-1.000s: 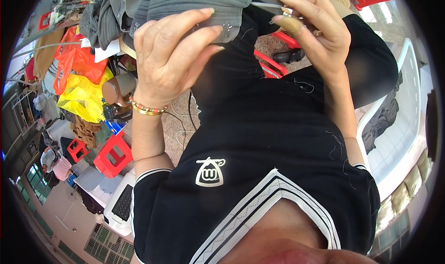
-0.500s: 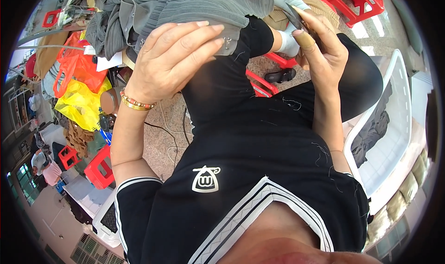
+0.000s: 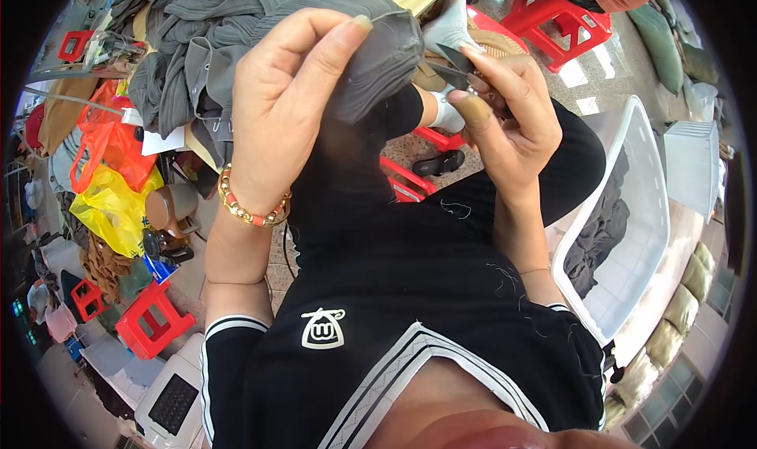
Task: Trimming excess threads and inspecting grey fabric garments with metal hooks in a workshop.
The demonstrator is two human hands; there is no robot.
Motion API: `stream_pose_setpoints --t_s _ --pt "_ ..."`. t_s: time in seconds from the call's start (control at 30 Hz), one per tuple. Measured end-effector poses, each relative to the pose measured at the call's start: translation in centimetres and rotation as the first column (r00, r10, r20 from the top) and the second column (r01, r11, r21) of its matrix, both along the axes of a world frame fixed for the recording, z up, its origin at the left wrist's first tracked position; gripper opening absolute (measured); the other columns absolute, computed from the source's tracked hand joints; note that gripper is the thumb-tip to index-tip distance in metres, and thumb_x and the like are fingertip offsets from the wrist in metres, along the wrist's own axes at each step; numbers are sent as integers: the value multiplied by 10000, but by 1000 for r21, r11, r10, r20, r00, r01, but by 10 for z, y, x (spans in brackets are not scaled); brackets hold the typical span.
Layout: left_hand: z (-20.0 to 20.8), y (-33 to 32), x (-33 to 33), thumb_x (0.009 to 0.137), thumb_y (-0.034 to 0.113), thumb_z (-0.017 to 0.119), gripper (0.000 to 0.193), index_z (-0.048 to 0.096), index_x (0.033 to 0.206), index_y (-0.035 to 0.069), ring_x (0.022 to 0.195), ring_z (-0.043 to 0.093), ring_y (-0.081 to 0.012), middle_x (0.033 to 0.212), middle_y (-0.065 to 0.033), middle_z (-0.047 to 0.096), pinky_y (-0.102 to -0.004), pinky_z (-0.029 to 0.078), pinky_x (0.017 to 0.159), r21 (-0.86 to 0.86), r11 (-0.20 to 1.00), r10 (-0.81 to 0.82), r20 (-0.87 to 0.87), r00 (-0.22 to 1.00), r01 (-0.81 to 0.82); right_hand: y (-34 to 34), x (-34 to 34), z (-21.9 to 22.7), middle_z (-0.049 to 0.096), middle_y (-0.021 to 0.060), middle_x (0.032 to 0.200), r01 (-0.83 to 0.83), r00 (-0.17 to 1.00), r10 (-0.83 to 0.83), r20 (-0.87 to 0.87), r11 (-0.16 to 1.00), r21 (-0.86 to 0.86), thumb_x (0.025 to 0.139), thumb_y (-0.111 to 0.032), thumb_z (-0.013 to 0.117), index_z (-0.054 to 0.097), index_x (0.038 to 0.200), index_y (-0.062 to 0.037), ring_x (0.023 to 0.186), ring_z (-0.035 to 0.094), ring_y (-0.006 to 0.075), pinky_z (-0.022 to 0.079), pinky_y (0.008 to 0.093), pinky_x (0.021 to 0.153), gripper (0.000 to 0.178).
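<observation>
Left hand [image 3: 288,110] at upper centre of frame, fingers pinching fold of grey ribbed garment [image 3: 236,23] that spreads toward upper left. Right hand [image 3: 505,126] right of centre, fingers curled around small dark snips [image 3: 451,64], blades just beside garment fold. White plastic bin [image 3: 646,212] at right edge, dark cloth inside

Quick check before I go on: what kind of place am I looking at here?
Probably a small garment workshop or finishing area. The left hand grips grey ribbed fabric from a heap, the right hand holds small thread snips, and a white plastic bin holds dark clothing. Red plastic stools stand around.
</observation>
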State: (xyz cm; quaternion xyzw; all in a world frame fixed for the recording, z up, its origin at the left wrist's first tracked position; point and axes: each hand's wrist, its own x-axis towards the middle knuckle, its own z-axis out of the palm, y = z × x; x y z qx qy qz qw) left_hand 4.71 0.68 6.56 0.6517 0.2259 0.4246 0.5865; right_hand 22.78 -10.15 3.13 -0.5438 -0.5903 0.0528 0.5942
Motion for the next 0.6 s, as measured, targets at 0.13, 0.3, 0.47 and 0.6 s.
stream_pose_setpoints --t_s 0.13,0.3,0.47,0.6 --pt "-4 -3 7 987 114 573 158 644 997 -26 796 552 -20 873 18 644 -174 446 717 0 999 -47 1 999 47 8 0 1 539 12 747 4 992 -10 123 999 48 688 -38 821 717 1114 -51 631 498 94 403 231 571 439" --pt "-8 -4 8 993 129 564 170 641 1007 -23 807 558 -20 881 15 644 -175 451 726 -61 996 -64 45 997 66 4 4 -1 528 3 737 -12 998 16 68 998 -57 710 -52 809 719 1118 -64 636 487 92 395 232 578 418" --pt "-9 0 5 996 123 558 160 641 1016 -12 813 565 -19 895 13 645 -171 455 728 -115 989 -85 50 995 90 0 9 -4 528 1 751 -82 992 92 83 990 -115 727 -79 803 720 1131 -83 648 486 89 382 238 572 412" --pt "-19 8 -2 997 128 552 182 647 1076 -6 909 563 -38 985 11 634 -180 424 833 -139 981 -130 25 991 133 -1 8 -4 529 5 755 -59 993 70 99 992 -112 724 -91 807 722 1128 -82 648 486 91 383 239 570 413"
